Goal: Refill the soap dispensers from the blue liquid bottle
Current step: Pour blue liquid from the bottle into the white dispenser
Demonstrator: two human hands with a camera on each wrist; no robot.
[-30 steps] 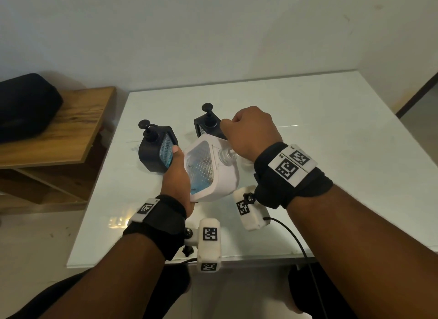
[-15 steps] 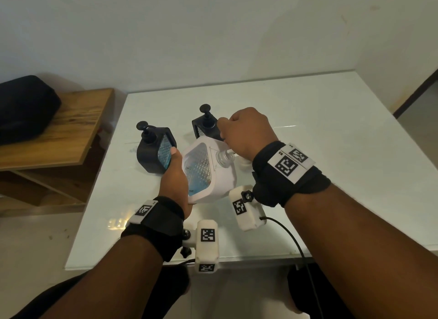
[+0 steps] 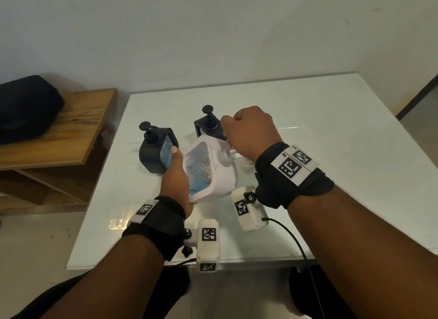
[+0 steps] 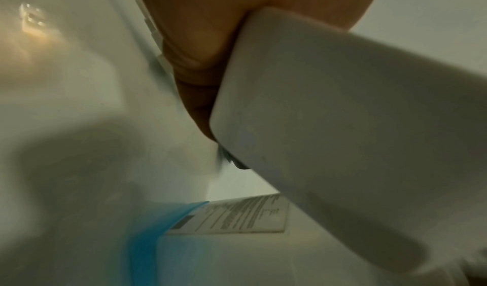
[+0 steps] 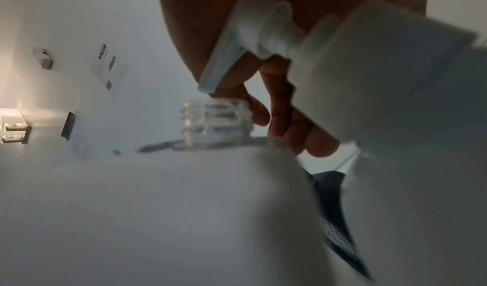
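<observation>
My left hand grips a white-cased bottle with blue liquid in its lower part and tilts it to the right above the table. Its clear threaded neck stands uncovered. My right hand is curled round the white pump head, just above and right of the neck, with the thin tube still at the mouth. Two black soap dispensers with pumps on stand behind: one at the left, one partly hidden by my right hand. In the left wrist view the bottle's white casing fills the frame.
The white glass table reflects the bottle. A small white object lies under my right wrist, mostly hidden. A wooden shelf with a black bag stands to the left. A wall runs behind the table.
My right hand has lifted a little up and away from the bottle's neck, and the pump's tube now shows at the mouth. The left hand keeps the same hold.
</observation>
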